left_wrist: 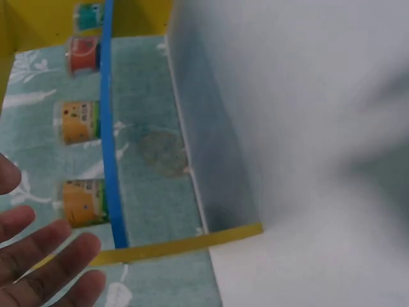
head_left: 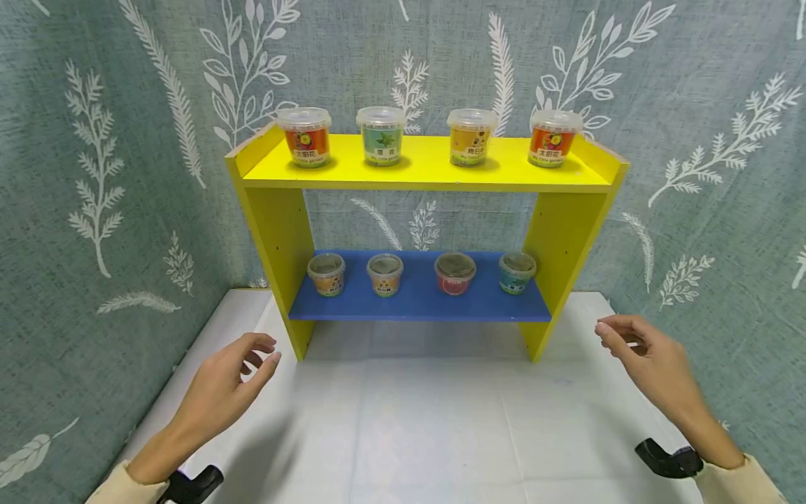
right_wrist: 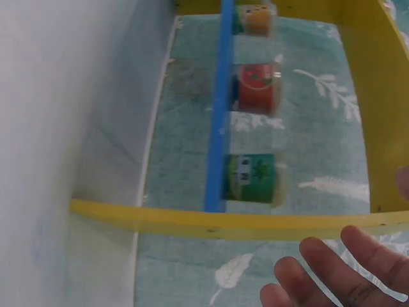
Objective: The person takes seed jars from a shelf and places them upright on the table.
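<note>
My left hand (head_left: 217, 385) hovers over the white table to the left of a yellow shelf, its fingers loosely bent and holding nothing. To the shelf's right, my right hand (head_left: 651, 364) is also in the air with nothing in it, fingers relaxed. The yellow top board (head_left: 415, 157) bears several lidded plastic tubs: an orange-red tub (head_left: 306, 143), a mint-green tub (head_left: 382, 140), a yellow tub (head_left: 470, 142) and another orange-red tub (head_left: 553, 143). Below, the blue board (head_left: 415, 301) carries smaller tubs: two orange ones (head_left: 329, 280), a red one (head_left: 454, 278) and a teal one (head_left: 516, 278).
The shelf's left side panel (head_left: 277, 245) and right side panel (head_left: 567, 245) stand on the white-covered table (head_left: 428, 420). Grey-green curtains (head_left: 126, 210) with white leaf prints hang behind and on both sides.
</note>
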Available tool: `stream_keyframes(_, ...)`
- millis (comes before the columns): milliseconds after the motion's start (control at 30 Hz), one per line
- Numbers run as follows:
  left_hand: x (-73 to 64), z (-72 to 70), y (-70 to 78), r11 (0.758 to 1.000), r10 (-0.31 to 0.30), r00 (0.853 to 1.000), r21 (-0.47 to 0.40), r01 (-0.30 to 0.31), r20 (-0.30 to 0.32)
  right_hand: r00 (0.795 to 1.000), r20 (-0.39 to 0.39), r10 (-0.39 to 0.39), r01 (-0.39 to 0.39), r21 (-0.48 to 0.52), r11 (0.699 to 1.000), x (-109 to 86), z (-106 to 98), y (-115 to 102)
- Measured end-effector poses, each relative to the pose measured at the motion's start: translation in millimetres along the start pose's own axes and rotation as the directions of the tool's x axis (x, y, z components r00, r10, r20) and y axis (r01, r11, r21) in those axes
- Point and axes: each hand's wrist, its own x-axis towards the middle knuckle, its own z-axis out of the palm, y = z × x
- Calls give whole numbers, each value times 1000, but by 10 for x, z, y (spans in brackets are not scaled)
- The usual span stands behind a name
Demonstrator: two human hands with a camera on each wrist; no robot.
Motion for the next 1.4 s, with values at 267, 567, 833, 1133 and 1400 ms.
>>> stream_keyframes(267, 55, -11, 3, 998, -27, 999, -63, 29, 30, 999, -31, -8, 13, 151, 988, 300, -93, -132)
stream_keyframes(567, 127, 6, 14, 997, 11, 1000, -79, -9, 27, 991, -129, 32, 16, 350, 937, 761, -204, -323)
stream_keyframes(833, 160, 21, 5, 996, 6, 1000, -91, -3, 28, 982, -177, 66, 32, 499, 866, 1022, -282, -448)
stream_keyframes(1133, 253, -20, 16, 992, -27, 999, -121, 32, 39, 979, -196, 61, 43, 486, 873, 1204, -359, -540)
stream_keyframes(1400, 314, -37, 39, 992, -20, 999, -124, 23, 29, 974, -215, 76, 27, 441, 897, 1323, -378, -646)
